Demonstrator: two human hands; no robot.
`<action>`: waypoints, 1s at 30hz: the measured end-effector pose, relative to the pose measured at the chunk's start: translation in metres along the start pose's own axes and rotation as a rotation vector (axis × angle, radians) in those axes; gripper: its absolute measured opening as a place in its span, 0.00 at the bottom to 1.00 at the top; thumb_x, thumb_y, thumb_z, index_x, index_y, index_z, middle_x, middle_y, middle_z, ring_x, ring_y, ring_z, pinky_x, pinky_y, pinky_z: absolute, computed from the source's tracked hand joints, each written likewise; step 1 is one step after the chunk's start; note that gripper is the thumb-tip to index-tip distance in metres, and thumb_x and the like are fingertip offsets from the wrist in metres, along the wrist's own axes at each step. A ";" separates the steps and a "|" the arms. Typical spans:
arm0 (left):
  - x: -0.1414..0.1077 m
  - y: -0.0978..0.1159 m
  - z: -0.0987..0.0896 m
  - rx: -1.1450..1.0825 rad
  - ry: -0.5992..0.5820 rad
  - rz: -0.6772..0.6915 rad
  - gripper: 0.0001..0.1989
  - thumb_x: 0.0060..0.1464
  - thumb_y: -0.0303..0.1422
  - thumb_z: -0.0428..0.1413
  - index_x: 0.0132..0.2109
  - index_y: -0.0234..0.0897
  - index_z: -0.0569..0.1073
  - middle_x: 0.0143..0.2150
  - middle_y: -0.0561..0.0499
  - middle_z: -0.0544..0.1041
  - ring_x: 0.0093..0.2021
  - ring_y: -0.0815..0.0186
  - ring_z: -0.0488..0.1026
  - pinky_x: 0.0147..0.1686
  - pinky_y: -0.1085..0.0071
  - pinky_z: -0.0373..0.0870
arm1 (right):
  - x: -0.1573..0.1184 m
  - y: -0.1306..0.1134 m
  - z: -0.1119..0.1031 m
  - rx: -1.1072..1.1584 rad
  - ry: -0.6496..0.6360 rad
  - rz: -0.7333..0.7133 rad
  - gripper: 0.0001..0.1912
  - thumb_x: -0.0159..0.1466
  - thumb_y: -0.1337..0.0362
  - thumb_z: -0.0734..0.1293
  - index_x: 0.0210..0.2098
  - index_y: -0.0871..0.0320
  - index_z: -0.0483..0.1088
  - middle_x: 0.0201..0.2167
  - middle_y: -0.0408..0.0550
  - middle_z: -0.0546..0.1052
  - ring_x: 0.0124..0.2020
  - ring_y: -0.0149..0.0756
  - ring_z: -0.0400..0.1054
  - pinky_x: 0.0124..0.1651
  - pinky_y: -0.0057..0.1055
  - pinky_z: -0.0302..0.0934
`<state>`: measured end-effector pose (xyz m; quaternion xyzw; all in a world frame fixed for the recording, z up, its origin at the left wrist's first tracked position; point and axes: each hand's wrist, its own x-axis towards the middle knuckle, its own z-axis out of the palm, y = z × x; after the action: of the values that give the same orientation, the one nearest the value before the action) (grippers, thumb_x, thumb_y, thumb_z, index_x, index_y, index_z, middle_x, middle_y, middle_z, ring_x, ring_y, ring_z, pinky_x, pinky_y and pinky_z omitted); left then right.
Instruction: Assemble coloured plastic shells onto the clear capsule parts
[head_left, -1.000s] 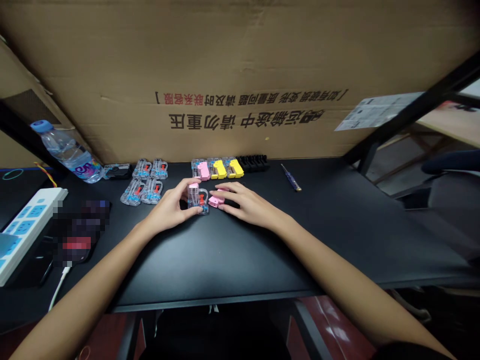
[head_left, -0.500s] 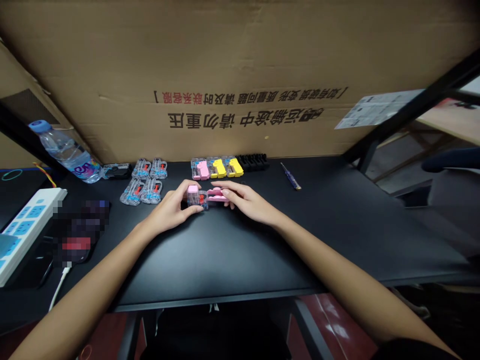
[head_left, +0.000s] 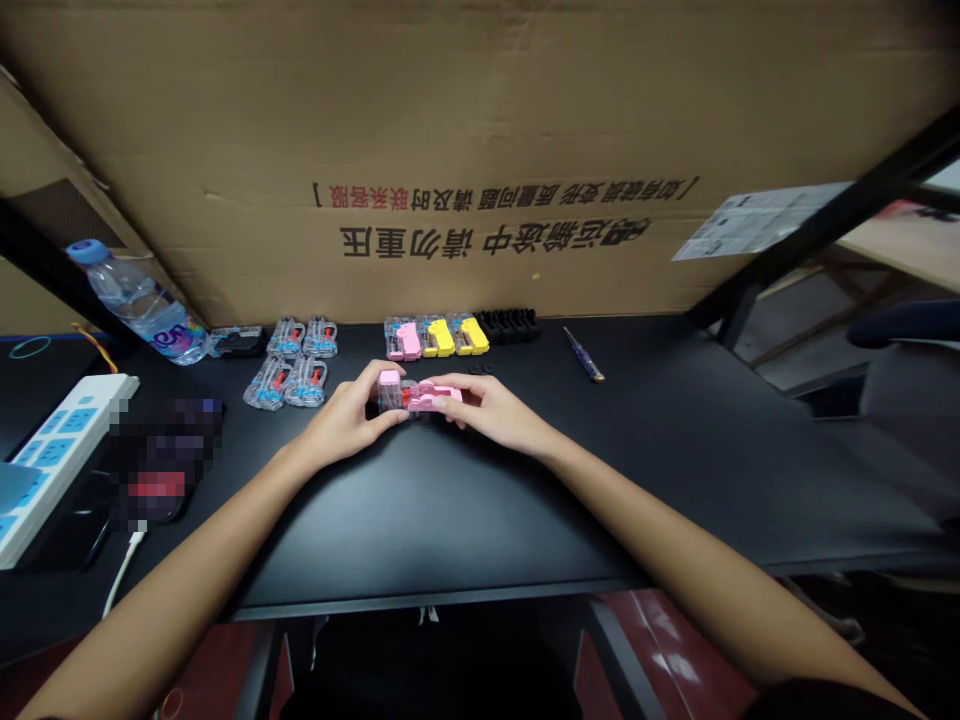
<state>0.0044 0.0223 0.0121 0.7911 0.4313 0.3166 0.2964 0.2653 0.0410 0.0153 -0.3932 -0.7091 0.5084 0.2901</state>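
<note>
Between thumb and fingers, my left hand (head_left: 350, 418) grips a small clear toy body (head_left: 391, 392) with a pink top and a red part inside. A pink plastic piece (head_left: 436, 398) is pinched in my right hand (head_left: 495, 410), its left end against or overlapping the clear body. Behind my hands lie a pink-and-clear toy (head_left: 403, 341) and two yellow-and-clear ones (head_left: 437, 337). Several clear bodies with red and blue parts (head_left: 286, 384) rest to the left. Two small black rings (head_left: 481, 370) lie just beyond my right hand.
Black molded parts (head_left: 508, 325) stand near the cardboard wall (head_left: 450, 120). A screwdriver (head_left: 583, 356) lies right of them. At the left are a water bottle (head_left: 150, 305), a black-and-clear item (head_left: 237, 342), a power strip (head_left: 60, 440) and a phone with a white cable (head_left: 124, 565).
My right hand has brought the pink piece closer to the clear body and turned it. The black rings now show past my right fingers. My left hand keeps its hold.
</note>
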 end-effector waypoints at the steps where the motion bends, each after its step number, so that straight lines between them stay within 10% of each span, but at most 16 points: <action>1: 0.000 0.000 0.000 -0.004 0.001 0.001 0.25 0.63 0.40 0.63 0.63 0.43 0.67 0.47 0.48 0.81 0.45 0.58 0.82 0.47 0.62 0.78 | 0.000 0.001 0.000 0.003 -0.001 -0.010 0.27 0.67 0.49 0.73 0.59 0.58 0.78 0.41 0.50 0.84 0.37 0.39 0.75 0.42 0.37 0.71; 7: 0.000 0.002 -0.002 -0.025 0.004 -0.003 0.25 0.62 0.40 0.65 0.62 0.43 0.68 0.46 0.48 0.82 0.42 0.59 0.82 0.46 0.62 0.79 | 0.001 0.012 -0.002 -0.029 -0.068 -0.080 0.25 0.67 0.50 0.73 0.58 0.57 0.79 0.53 0.53 0.84 0.53 0.47 0.78 0.60 0.47 0.70; 30: -0.001 -0.002 0.000 -0.034 -0.010 0.012 0.23 0.63 0.40 0.64 0.62 0.42 0.69 0.46 0.51 0.81 0.41 0.63 0.80 0.44 0.69 0.75 | -0.005 0.004 -0.001 -0.401 -0.008 -0.288 0.19 0.74 0.56 0.68 0.61 0.53 0.76 0.54 0.54 0.83 0.52 0.48 0.77 0.57 0.43 0.68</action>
<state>0.0031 0.0226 0.0105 0.7903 0.4195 0.3217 0.3099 0.2697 0.0384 0.0114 -0.3357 -0.8456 0.3128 0.2728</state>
